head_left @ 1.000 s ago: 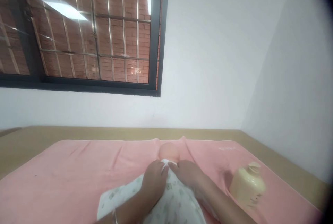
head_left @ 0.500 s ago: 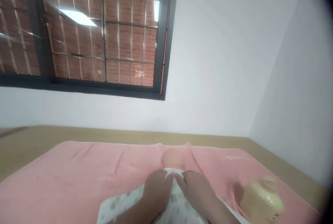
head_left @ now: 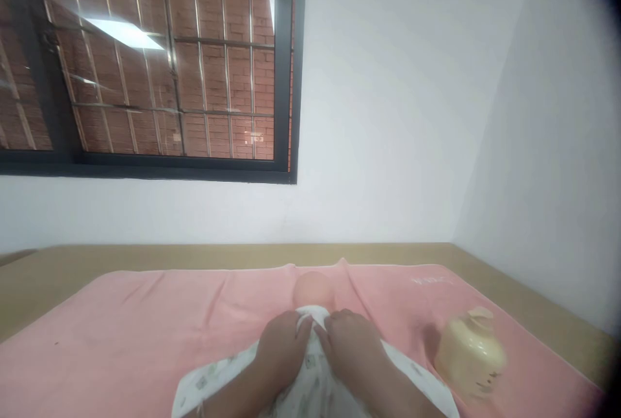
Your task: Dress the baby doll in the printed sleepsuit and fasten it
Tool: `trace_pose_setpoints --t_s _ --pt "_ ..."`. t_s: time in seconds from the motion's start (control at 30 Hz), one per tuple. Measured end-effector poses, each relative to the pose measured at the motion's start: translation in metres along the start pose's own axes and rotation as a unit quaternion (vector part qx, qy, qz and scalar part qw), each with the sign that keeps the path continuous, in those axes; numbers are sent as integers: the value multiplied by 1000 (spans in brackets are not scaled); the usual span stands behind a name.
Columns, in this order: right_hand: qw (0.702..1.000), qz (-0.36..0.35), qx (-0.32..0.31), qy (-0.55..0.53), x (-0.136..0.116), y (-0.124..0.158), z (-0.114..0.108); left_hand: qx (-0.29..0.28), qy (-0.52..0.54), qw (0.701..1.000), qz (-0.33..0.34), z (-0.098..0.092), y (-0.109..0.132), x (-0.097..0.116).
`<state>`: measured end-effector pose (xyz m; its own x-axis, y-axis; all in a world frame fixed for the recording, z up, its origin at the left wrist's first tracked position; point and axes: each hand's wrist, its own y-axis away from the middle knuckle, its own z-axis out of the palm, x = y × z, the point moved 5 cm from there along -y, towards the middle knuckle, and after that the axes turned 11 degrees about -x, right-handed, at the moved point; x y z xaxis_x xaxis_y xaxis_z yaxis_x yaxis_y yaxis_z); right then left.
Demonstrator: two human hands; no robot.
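A white cloth with a small greenish print [head_left: 310,398] spreads in front of me, its sides flaring left and right. My left hand [head_left: 284,343] is closed on its top edge. Close beside it, my right hand [head_left: 349,343] grips the same edge, the two thumbs nearly meeting in the middle. Just beyond the cloth's top edge shows a smooth, rounded, skin-coloured form [head_left: 314,290], like a doll's head; whatever lies under the cloth is hidden. Both hands rest above a pink blanket [head_left: 160,321].
To the right on the blanket stands a glossy pale-yellow rounded container [head_left: 470,356] with a knob-like top. The blanket lies on a tan surface [head_left: 398,254] that meets the white wall [head_left: 388,114]. A dark-framed window [head_left: 286,81] with bars is at the upper left.
The view has shifted slightly, so the window and container sit further left in the picture. Both hands keep hold of the cloth's top edge, with little visible movement.
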<state>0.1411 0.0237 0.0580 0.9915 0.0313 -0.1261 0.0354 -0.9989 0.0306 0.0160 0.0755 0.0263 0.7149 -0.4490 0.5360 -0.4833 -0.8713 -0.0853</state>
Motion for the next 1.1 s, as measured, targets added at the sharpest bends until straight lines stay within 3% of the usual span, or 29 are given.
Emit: trace_pose_setpoints --t_s 0.1,0.3,0.5,0.7,0.9,1.1 --pt "1000 -12 4 3 -1 0 2 6 0 1000 -11 1 0 -3" --pt "979 15 -84 -184 26 -9 11 52 -33 997 54 1 1 2" --pt "999 -4 20 -49 12 -6 1 5 -10 1000 -24 -2 0 -3" --pt "983 19 -70 -169 24 -11 12 45 -36 998 37 -1 0 2" --pt "999 -11 19 -33 10 -4 -1 2 -11 1000 -21 -2 2 -2" --pt "985 1 -77 -156 23 -8 8 44 -9 998 44 -4 2 3"
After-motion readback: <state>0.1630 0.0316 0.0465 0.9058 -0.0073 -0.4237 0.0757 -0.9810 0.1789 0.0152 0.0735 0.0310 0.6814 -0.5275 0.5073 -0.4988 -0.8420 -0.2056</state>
